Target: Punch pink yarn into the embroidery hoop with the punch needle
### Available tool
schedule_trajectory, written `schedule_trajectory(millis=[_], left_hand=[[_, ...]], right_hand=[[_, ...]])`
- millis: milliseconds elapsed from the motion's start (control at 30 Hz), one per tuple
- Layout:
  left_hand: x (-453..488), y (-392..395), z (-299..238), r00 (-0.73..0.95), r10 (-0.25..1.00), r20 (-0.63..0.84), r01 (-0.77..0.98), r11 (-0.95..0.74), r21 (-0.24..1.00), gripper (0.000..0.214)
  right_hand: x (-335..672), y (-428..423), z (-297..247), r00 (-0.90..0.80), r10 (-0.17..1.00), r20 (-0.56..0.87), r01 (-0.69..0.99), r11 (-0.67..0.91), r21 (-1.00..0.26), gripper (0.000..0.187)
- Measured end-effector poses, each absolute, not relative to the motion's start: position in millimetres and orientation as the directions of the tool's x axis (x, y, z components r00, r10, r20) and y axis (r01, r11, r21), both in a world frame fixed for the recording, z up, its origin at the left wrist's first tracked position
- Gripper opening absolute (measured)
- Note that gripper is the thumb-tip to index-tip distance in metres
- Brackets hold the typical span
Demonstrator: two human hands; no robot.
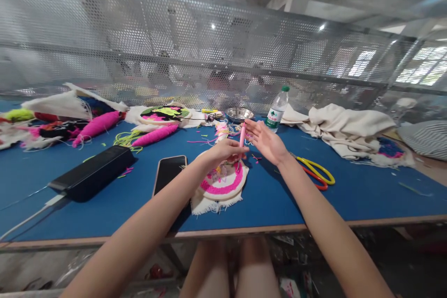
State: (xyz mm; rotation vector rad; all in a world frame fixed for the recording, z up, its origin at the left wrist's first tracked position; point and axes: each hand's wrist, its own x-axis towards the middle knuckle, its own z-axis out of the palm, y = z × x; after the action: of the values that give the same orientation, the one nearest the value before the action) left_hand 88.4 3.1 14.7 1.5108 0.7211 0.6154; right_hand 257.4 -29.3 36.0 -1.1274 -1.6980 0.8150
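Observation:
My left hand (225,150) is closed around the lower part of a pink pen-like punch needle tool (242,137), held upright over a round tufted piece (223,185) with pink and white rings on cream cloth. My right hand (265,142) is beside the tool's top, fingers stretched and spread, its fingertips at or near the tip. Whether it pinches a thread there is too small to tell.
On the blue table (349,195) lie a phone (168,173), a black power bank (92,173) with a white cable, yellow and red scissors (316,171), pink yarn rolls (155,135), another tufted piece (164,114), a metal bowl (239,114), a water bottle (277,111) and cream cloth (345,128). Perforated metal screen behind.

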Motion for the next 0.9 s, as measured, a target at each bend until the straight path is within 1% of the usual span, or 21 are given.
schedule_trajectory(millis=[167,333,433,500,533,600,667,700,767,833,900], left_hand=[[87.8,3.7,13.1,0.668,0.743,-0.044,0.079,-0.012,0.997,0.022],[86.6,3.0,14.5,0.677,0.735,-0.046,0.082,-0.013,0.997,0.022],[86.6,3.4,13.3,0.689,0.724,-0.034,0.072,-0.023,0.997,0.021],[86.7,4.1,12.0,0.694,0.719,-0.027,0.069,-0.029,0.997,0.020],[86.7,4.5,11.5,0.696,0.717,-0.026,0.069,-0.031,0.997,0.020],[86.7,5.3,10.4,0.700,0.714,-0.024,0.071,-0.036,0.997,0.022],[86.6,6.2,9.3,0.703,0.711,-0.021,0.073,-0.043,0.996,0.022],[86.7,6.7,8.5,0.704,0.710,-0.017,0.073,-0.048,0.996,0.022],[87.0,7.7,6.9,0.702,0.712,-0.008,0.073,-0.061,0.995,0.019],[87.6,8.6,5.3,0.698,0.716,0.002,0.075,-0.076,0.994,0.016],[88.1,8.9,4.2,0.694,0.720,0.010,0.082,-0.092,0.992,0.014]], right_hand=[[261.1,-26.9,35.7,-0.169,0.925,0.342,0.242,0.375,-0.895,0.059],[263.6,-23.6,32.7,-0.149,0.912,0.382,-0.044,0.380,-0.924,0.050],[263.8,-23.8,32.2,-0.152,0.916,0.370,-0.198,0.339,-0.920,0.044],[263.3,-25.3,33.4,-0.157,0.920,0.359,-0.275,0.309,-0.911,0.041],[262.8,-26.2,34.3,-0.157,0.921,0.357,-0.284,0.304,-0.909,0.040],[261.8,-27.6,35.9,-0.152,0.920,0.361,-0.269,0.313,-0.911,0.041],[261.3,-27.8,36.5,-0.140,0.917,0.375,-0.208,0.343,-0.916,0.043],[261.5,-27.4,36.2,-0.121,0.915,0.384,-0.133,0.368,-0.920,0.043],[263.6,-25.6,34.0,-0.046,0.914,0.404,0.092,0.407,-0.909,0.043],[268.2,-23.5,30.1,0.055,0.901,0.431,0.305,0.396,-0.866,0.041],[273.8,-21.7,25.8,0.130,0.886,0.445,0.398,0.365,-0.842,0.036]])
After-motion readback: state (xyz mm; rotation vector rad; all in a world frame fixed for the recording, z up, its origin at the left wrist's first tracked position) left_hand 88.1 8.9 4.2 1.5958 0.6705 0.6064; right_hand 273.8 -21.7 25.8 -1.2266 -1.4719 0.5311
